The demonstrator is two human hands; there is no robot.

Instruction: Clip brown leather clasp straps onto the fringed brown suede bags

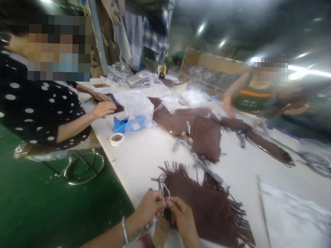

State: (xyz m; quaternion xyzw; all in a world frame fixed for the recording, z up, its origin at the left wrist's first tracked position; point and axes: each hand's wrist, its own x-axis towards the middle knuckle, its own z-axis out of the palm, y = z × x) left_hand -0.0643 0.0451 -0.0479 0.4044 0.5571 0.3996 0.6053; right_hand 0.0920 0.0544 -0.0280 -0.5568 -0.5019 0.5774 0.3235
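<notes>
Both my hands meet at the left edge of a dark brown fringed bag lying on the white table. My left hand pinches a thin white string, and the fingertips of my right hand are closed on the same string close beside it. A loop of the string rises above my fingers. Below them hangs a tan paper tag. The bag's strips fan out at its upper left and along its right side. A bracelet is on my left wrist.
More brown fringed pieces lie mid-table among small grey items. A tape roll and a blue tape dispenser stand at left. A person in polka dots sits left, handling a dark piece; another person is opposite. White sheets lie right.
</notes>
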